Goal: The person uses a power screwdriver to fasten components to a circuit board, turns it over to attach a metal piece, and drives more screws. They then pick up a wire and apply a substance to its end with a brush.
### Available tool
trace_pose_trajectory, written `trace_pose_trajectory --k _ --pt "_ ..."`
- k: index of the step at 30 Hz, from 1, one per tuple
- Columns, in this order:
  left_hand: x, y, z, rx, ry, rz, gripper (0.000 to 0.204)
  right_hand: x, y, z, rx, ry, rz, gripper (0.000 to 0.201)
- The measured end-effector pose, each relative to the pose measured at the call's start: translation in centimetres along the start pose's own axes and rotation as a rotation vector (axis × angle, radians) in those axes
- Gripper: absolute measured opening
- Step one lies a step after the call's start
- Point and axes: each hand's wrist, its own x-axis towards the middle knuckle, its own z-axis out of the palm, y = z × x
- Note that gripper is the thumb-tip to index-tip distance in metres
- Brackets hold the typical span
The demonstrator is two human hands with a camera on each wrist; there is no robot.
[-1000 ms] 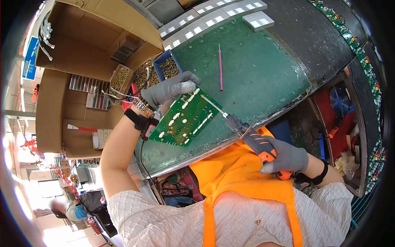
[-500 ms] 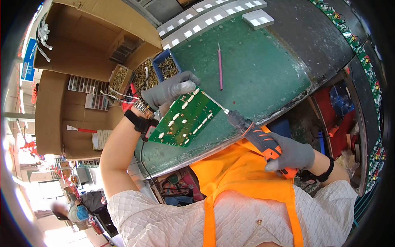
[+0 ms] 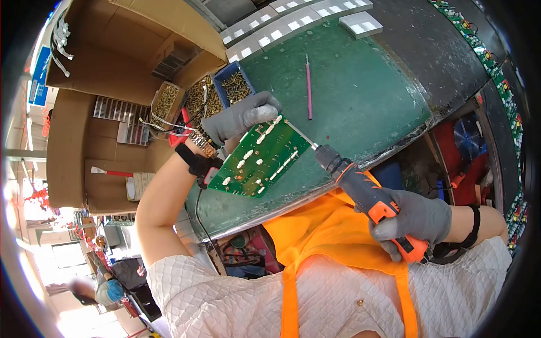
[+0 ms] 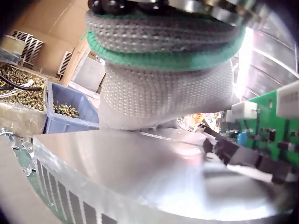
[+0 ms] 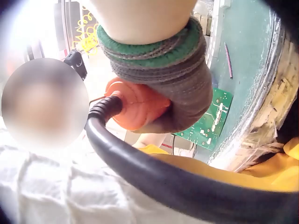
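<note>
In the head view the gloved left hand (image 3: 239,117) grips the top corner of a green circuit board (image 3: 262,158), held tilted above the bench with its soldered side up. The left wrist view shows a metal heatsink plate (image 4: 117,163) under the gloved left hand (image 4: 163,93), beside the board's component side (image 4: 266,126). The gloved right hand (image 3: 417,217) holds an orange and black power screwdriver (image 3: 360,188) by its handle. Its long bit (image 3: 298,130) reaches the board's upper right corner. In the right wrist view the right hand (image 5: 182,98) wraps the orange handle end (image 5: 138,105).
A pink pen-like stick (image 3: 309,90) lies on the green bench (image 3: 360,90). A blue bin (image 3: 232,84) of screws stands behind the left hand, near cardboard boxes (image 3: 67,146). Metal blocks (image 3: 360,25) line the far edge. A person (image 3: 101,290) is at the lower left.
The right hand and screwdriver body have moved right and down toward the person's side, while the bit's tip stays at the board's corner. The view has shifted slightly; the left hand keeps its grip.
</note>
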Motion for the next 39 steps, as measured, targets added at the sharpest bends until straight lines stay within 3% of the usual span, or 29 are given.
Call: trace_pose_trajectory --k 22,25,27,29,30,32,33,35,39 --pt "0.1 0.2 0.3 0.057 0.022 0.045 0.055 -0.3 -0.8 1.3 -0.096 -0.005 -0.039 0.034" --pt "-0.4 0.7 0.1 0.092 -0.003 -0.002 0.060 -0.2 -0.2 1.5 -0.081 0.033 -0.031 0.045" --pt "-1.7 0.8 -1.2 0.032 0.119 0.019 0.061 -0.9 0.1 1.3 0.021 0.019 -0.096 0.038" --pt "-2.3 0.1 -2.0 -0.113 0.292 0.066 0.065 -1.2 1.4 0.3 0.009 -0.045 -0.119 0.045" --pt "-2.3 -2.1 -4.7 0.402 0.438 0.281 0.051 -1.4 2.0 0.0 0.026 -0.046 -0.162 0.051" --pt "-3.9 -3.8 -7.8 0.780 0.567 -0.262 0.038 -1.5 3.3 -1.0 0.081 -0.045 -0.190 0.067" --pt "-4.1 -5.2 -7.9 0.779 0.575 -0.263 0.038 -1.3 3.7 -1.0 0.073 -0.045 -0.190 0.067" --pt "-4.1 -8.6 -7.9 1.053 0.600 -0.342 0.029 -1.2 4.2 -1.0 0.086 0.035 -0.276 0.073" --pt "-2.0 -11.9 -7.7 1.146 0.715 -0.321 0.023 -0.3 4.1 -0.3 0.056 0.003 -0.324 0.072"
